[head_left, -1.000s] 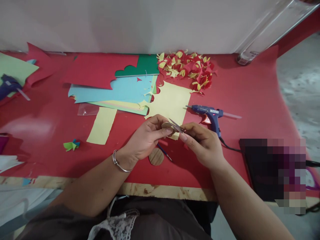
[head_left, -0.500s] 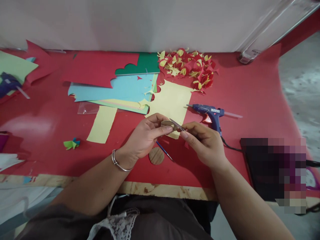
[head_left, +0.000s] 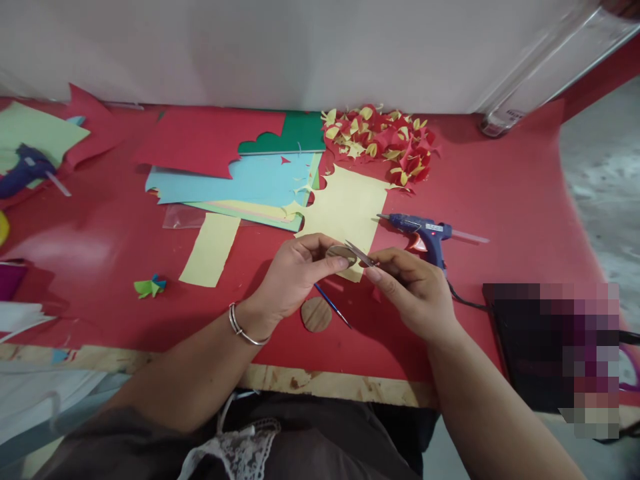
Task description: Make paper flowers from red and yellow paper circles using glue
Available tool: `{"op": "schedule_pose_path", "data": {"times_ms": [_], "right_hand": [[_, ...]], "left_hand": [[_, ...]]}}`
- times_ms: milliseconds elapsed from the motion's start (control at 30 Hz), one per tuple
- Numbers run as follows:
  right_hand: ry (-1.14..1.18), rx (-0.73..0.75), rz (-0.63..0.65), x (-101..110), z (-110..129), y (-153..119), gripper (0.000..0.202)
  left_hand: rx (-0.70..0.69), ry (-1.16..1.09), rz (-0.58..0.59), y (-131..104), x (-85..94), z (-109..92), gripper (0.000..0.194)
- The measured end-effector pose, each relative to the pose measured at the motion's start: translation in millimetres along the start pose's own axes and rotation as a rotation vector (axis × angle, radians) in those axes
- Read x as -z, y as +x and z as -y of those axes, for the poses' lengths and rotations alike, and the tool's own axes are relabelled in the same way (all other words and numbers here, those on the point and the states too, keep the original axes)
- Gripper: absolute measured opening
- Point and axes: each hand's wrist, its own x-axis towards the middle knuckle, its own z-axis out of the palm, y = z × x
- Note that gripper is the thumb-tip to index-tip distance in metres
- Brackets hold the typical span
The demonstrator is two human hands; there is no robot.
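Observation:
My left hand [head_left: 300,273] pinches a small brown disc [head_left: 341,252], which looks like cardboard, between thumb and fingers. In my right hand [head_left: 417,287] is a pair of scissors [head_left: 360,254], its blades at the disc's right edge. Whether the blades are closed on the edge is too small to tell, and the handles are hidden by my fingers. Just below the hands, a second brown disc [head_left: 317,315] lies flat on the red table. Beside it rests a thin blue paintbrush [head_left: 333,305], its upper end partly covered by my left hand.
A yellow sheet [head_left: 345,200] with scalloped cuts lies beyond my hands, near a blue glue gun [head_left: 425,233]. Red and yellow paper flowers [head_left: 380,137] are heaped behind. Coloured paper [head_left: 235,177] and a yellow strip [head_left: 210,250] lie left; a black object [head_left: 520,347] sits right.
The whole view has shifted slightly. Both hands keep nearly the same pose around the disc and the scissors, with only a tiny movement at the disc's edge.

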Motion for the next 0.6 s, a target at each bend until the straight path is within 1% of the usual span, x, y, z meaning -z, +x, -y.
{"op": "schedule_pose_path", "data": {"times_ms": [200,333,600], "right_hand": [[0.005,0.022,0.022,0.4,2.1,0.6,0.03],[0.007,0.021,0.032,0.7,1.0,0.1,0.029],[0.008,0.027,0.041,0.8,-0.1,-1.2,0.026]], "left_hand": [[-0.017,0.027,0.04,0.7,0.8,-0.6,0.01],[-0.016,0.035,0.053,0.9,1.7,-1.3,0.011],[-0.019,-0.006,0.095,2.4,2.6,-1.9,0.007]]}}
